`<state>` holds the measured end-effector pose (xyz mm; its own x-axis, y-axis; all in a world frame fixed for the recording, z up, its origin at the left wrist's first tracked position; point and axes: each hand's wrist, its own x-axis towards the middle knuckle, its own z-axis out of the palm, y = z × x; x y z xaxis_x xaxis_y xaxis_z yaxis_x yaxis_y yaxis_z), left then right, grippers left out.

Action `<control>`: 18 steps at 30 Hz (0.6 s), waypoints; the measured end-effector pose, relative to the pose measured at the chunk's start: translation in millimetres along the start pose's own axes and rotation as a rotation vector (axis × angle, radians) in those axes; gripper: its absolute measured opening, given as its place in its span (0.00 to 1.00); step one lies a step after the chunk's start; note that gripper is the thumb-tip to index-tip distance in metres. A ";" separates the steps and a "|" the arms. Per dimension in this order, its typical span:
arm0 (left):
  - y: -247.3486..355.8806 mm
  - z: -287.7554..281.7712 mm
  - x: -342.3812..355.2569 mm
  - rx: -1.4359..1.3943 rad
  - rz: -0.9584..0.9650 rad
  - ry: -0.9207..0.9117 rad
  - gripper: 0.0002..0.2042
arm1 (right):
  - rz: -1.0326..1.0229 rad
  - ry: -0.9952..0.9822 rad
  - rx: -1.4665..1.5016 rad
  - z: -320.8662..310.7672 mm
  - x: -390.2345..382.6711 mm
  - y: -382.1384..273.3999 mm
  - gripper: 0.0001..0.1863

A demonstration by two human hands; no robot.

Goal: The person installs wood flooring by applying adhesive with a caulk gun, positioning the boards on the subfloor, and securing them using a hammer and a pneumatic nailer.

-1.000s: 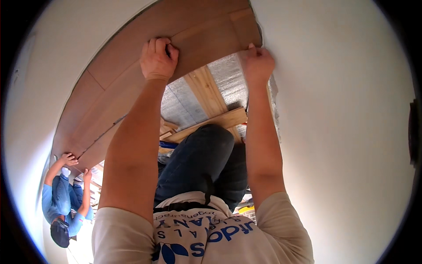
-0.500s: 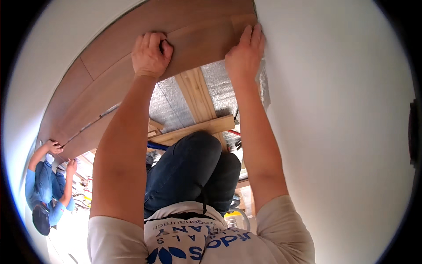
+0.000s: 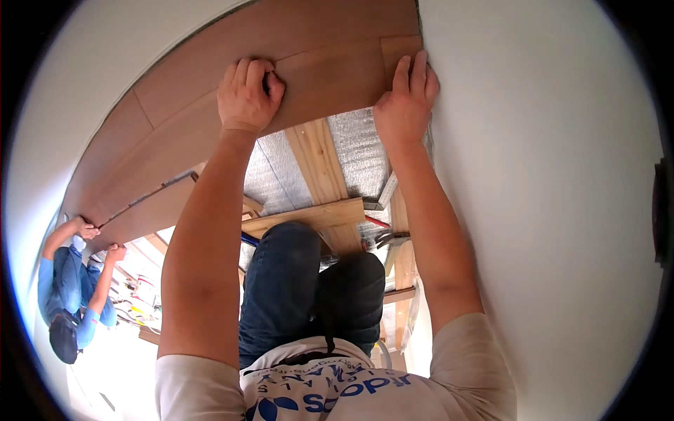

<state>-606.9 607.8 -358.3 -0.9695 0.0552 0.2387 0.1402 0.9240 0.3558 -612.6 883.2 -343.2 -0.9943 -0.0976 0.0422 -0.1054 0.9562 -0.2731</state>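
Observation:
Brown wood floor planks (image 3: 330, 70) run across the upper part of the view up to the white wall on the right. My left hand (image 3: 249, 95) is closed, its curled fingers resting on the planks. A dark gap shows by its thumb, and whatever the fingers may hold is hidden. Against the wall, my right hand (image 3: 409, 98) lies with fingers stretched over a short end piece of plank (image 3: 398, 49) and its front edge. Silver foil underlay (image 3: 354, 147) and a pale wooden batten (image 3: 316, 158) show in front of the planks.
The white wall (image 3: 547, 175) rises close along my right arm. A loose pale board (image 3: 309, 217) lies across the batten before my knees, near a hammer (image 3: 391, 239) and a square (image 3: 385, 193). At far left, another person (image 3: 74, 295) has both hands at a plank (image 3: 151, 207).
The view has shifted slightly, so planks and hands appear further right and lower. My right fingers stay at the wall end, my left hand stays on the planks. My knees have moved apart.

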 end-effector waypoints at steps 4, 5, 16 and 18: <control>0.1 -2.3 3.3 -0.009 0.007 0.035 0.05 | -0.017 0.020 0.009 1.2 1.1 0.4 0.29; -0.4 -1.1 1.4 -0.012 0.004 0.042 0.05 | -0.022 0.023 0.005 0.1 1.1 0.7 0.29; -4.4 -0.5 4.9 -0.042 -0.020 -0.003 0.06 | -0.228 0.208 0.098 20.0 28.0 26.4 0.20; 0.6 -2.9 5.1 -0.075 -0.028 -0.030 0.06 | -0.244 0.210 0.155 23.9 30.1 28.4 0.23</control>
<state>-611.2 607.5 -354.2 -0.9788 0.0425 0.2006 0.1268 0.8943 0.4292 -645.9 900.8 -372.7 -0.9168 -0.2434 0.3165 -0.3560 0.8572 -0.3721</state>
